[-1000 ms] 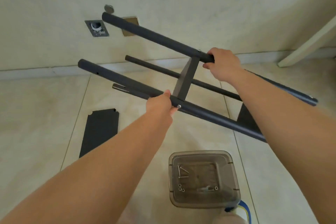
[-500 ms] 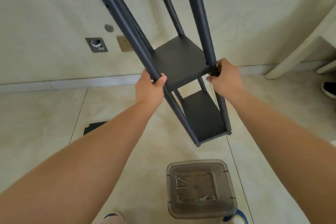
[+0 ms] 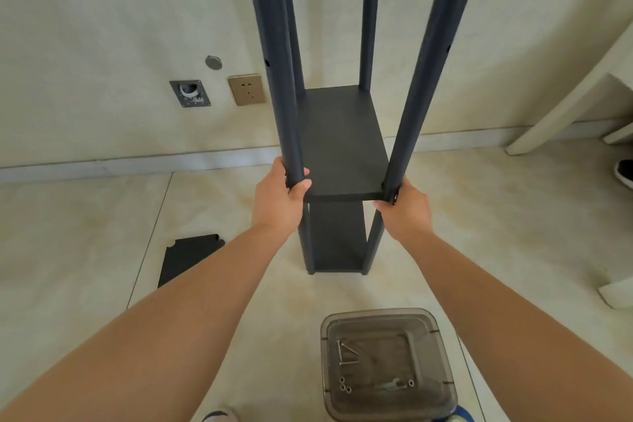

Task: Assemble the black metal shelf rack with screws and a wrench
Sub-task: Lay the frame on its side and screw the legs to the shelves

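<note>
The black metal rack [image 3: 339, 147] stands upright on the tiled floor, four round posts rising past two fitted shelf panels. My left hand [image 3: 279, 197] grips the near left post at the upper shelf's level. My right hand [image 3: 404, 205] grips the near right post at the same height, by a screw head. A loose black shelf panel [image 3: 186, 259] lies flat on the floor to the left. A clear plastic box [image 3: 387, 367] near my feet holds a few screws, nuts and a small wrench.
The wall with a gold socket [image 3: 247, 89] and a metal plate [image 3: 190, 93] is just behind the rack. A white furniture leg [image 3: 561, 106] slants at the right, with a dark shoe [image 3: 624, 173] at the right edge.
The rack went from lying tilted in the air to standing upright on the floor. Both hands kept hold of the near posts throughout.
</note>
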